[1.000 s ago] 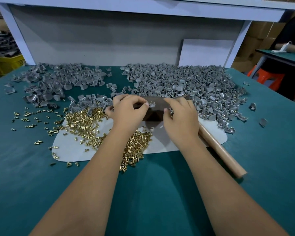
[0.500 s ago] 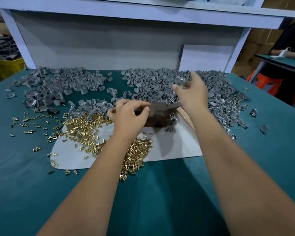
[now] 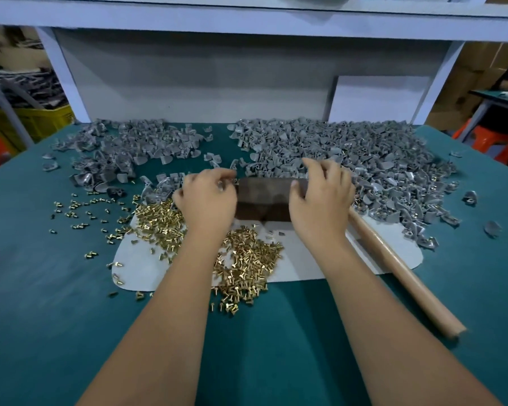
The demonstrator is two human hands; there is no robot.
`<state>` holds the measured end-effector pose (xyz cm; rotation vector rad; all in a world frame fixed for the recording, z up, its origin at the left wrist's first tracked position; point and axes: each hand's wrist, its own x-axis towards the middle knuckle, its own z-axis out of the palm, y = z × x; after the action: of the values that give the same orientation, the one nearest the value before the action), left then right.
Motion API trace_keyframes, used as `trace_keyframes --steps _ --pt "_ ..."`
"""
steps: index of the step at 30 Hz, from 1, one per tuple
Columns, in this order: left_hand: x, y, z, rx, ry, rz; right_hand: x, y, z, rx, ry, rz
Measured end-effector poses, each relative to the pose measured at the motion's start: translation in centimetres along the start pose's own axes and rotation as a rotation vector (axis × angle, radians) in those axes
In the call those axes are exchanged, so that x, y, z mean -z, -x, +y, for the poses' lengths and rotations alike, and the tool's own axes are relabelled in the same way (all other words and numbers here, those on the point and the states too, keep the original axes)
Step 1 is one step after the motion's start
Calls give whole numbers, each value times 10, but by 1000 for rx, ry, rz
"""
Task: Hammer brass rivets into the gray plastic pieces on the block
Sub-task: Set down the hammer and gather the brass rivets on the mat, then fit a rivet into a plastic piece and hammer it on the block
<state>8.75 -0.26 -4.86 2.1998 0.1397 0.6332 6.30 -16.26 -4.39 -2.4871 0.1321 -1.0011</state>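
- Now that your right hand [image 3: 320, 200] is back from the gray pile [image 3: 364, 159] at upper right, it sits at the block's [image 3: 263, 202] right end, fingers curled (contents hidden, so I cannot tell if a piece came along).
- Your left hand [image 3: 206, 197] pinches something small at the block's left end.
- With the hammer handle [image 3: 399, 273] untouched and brass rivets [image 3: 244, 259] loose below the block, you're loading, not striking.
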Motion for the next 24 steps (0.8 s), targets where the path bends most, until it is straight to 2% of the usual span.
trace_keyframes --steps 5,13,19,22,24 --pt "15 -10 -16 122 32 26 -1 12 -10 168 -21 21" --pt "-15 -65 -3 57 109 -206 -6 15 -13 269 -69 26" --pt "-56 -101 -3 -117 -14 -330 -11 10 -12 265 -76 -5" --pt "-65 -109 -8 -105 -242 -482 -13 8 -10 250 -76 -33" --pt "-61 -114 -15 -60 -330 -503 -13 7 -9 229 -86 -57"
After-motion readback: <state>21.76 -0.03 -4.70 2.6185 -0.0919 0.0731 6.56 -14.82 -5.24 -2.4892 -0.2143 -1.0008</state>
